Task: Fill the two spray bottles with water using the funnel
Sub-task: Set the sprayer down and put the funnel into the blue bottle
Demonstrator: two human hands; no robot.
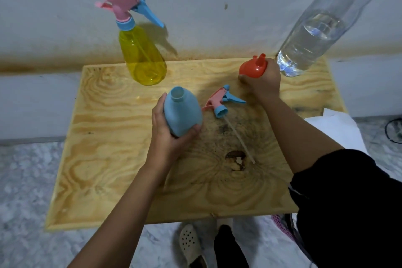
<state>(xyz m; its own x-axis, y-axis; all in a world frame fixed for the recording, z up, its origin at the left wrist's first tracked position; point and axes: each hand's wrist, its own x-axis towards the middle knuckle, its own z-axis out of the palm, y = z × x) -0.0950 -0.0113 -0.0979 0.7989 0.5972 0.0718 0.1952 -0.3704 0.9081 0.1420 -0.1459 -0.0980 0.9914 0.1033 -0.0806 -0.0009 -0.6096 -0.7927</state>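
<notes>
My left hand (166, 135) grips an uncapped blue spray bottle (181, 111) near the middle of the wooden table (113, 159), its open neck pointing up. Its pink and blue spray head (221, 102) lies on the table just to the right, the dip tube trailing toward me. My right hand (264, 80) is closed on an orange funnel (253, 67) that sits upside down, spout up, at the back right. A yellow spray bottle (142, 56) with its sprayer screwed on stands at the back left. A tall clear water bottle (313, 41), partly full, stands behind my right hand.
The table stands against a white wall (65, 6) over a grey marbled floor. White paper (335, 128) lies off the table's right edge. A dark knot (236, 159) marks the wood near the front. My feet and a beige shoe (191, 243) are below the front edge.
</notes>
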